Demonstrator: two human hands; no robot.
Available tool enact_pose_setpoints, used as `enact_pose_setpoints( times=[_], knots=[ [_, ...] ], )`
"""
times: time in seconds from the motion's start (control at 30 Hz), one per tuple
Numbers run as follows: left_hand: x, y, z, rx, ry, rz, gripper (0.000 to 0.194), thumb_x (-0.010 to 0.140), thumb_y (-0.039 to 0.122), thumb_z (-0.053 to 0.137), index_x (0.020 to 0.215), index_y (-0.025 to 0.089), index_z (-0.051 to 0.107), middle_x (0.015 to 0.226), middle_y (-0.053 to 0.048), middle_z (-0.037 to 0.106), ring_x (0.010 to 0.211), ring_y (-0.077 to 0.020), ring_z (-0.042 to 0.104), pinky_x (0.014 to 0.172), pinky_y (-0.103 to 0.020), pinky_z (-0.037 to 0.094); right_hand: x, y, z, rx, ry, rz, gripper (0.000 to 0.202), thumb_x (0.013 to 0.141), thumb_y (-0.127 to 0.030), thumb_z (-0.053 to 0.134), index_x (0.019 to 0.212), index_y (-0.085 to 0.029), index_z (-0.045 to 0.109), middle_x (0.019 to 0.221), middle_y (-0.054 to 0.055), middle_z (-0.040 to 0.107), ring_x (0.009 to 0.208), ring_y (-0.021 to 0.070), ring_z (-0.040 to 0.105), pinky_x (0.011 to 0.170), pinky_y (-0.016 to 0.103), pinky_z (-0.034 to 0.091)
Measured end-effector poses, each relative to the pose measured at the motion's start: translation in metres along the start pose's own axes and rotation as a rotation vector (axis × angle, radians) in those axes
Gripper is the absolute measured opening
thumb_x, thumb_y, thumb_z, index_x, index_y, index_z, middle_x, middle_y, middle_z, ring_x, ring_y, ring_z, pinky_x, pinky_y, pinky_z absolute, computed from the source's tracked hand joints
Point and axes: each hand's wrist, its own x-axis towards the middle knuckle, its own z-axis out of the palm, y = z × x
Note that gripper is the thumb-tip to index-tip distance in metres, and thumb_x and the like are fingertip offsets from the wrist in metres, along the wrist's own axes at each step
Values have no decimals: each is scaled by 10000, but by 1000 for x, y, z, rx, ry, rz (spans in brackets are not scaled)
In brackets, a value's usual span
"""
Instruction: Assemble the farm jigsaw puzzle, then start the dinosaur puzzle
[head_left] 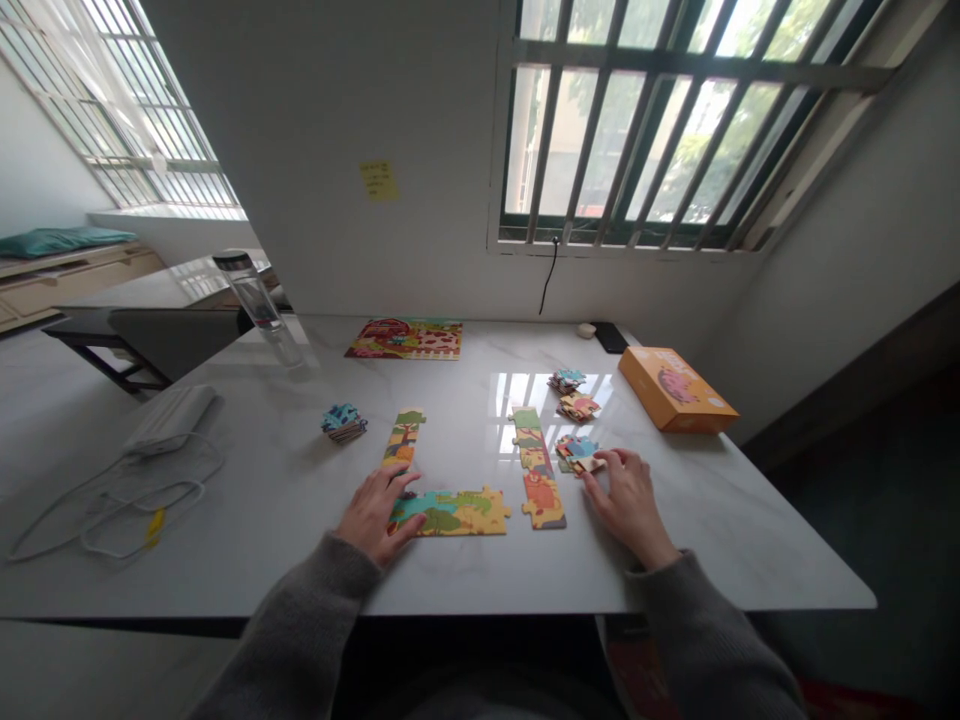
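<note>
My left hand (pixel 379 513) lies with its fingers apart over the lower left corner of a partly joined jigsaw puzzle, covering some of it. From there a bottom strip (pixel 465 512) runs right and a left strip (pixel 403 438) runs away from me. A separate right-hand strip (pixel 534 465) stands just beyond the bottom strip's end, with a gap between them. To its right, my right hand (pixel 626 500) pinches a puzzle piece (pixel 591 464) at the edge of a small pile of pieces (pixel 574 447).
Two piece stacks (pixel 577 405) (pixel 567 380) sit behind the pile, another stack (pixel 343 421) at left. An orange box (pixel 675 390) is at right, a phone (pixel 609 338) behind. A picture sheet (pixel 409 339), glass bottle (pixel 251 290) and white device with cable (pixel 171 418) lie farther out.
</note>
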Motion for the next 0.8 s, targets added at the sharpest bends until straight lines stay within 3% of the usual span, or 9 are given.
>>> enact_pose_setpoints(
  times=[0.3,0.53,0.7,0.8],
  knots=[
    [1,-1,-1,-17,8,13,531,896,475,548,1344,193,513,1365,-139,543,1244,-315,519,1058,-478,432,10,2,3,-146,-93,70,238,943,-371,508,1016,-161,593,1005,148,610,919,308,554,745,391,428],
    [3,0,-1,-77,43,-11,502,888,457,563,1314,192,540,1337,-138,570,1226,-311,535,1052,-479,441,9,-5,-10,-17,41,89,325,944,-419,526,1136,-162,571,1041,130,689,948,302,606,794,401,432],
    [17,22,-12,-210,119,-95,378,893,374,549,1224,198,597,1264,-118,624,1191,-291,555,1046,-477,443,7,-37,-18,161,85,-177,361,959,-417,543,1239,-192,575,1194,146,667,1124,326,582,945,477,434],
    [34,46,-19,-440,12,-124,325,924,376,518,1175,196,619,1117,-98,687,1000,-237,643,867,-391,520,6,-65,-20,305,-16,-391,396,956,-386,565,1323,-234,556,1247,126,652,1204,320,555,1013,509,439]
  ],
)
